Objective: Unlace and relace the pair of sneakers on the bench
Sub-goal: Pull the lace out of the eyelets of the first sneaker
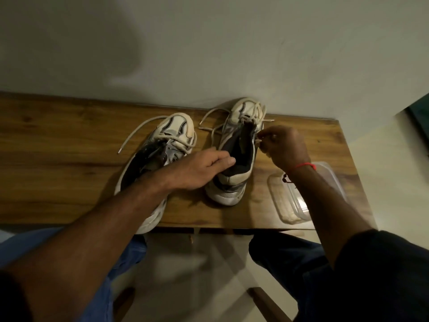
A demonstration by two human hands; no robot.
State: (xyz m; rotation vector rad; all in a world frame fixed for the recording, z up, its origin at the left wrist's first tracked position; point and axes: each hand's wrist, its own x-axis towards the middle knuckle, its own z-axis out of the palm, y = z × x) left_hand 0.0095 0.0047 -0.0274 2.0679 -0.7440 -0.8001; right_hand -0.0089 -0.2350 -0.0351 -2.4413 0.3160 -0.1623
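Pinching a loop of lace (pixel 257 142) at the right sneaker's (pixel 236 154) eyelets, your right hand (pixel 284 147) sits at the shoe's 3 o'clock side. Your left hand (pixel 204 168), fingers fairly straight, rests on its collar at 8 o'clock. That sneaker's long axis runs toe to 12 o'clock, heel toward you. The left sneaker (pixel 160 156) lies just beside it on the bench (pixel 58 140), toe toward 1 o'clock.

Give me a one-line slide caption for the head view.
Left hand steadies the right-side sneaker on the bench while right hand pinches its lace.
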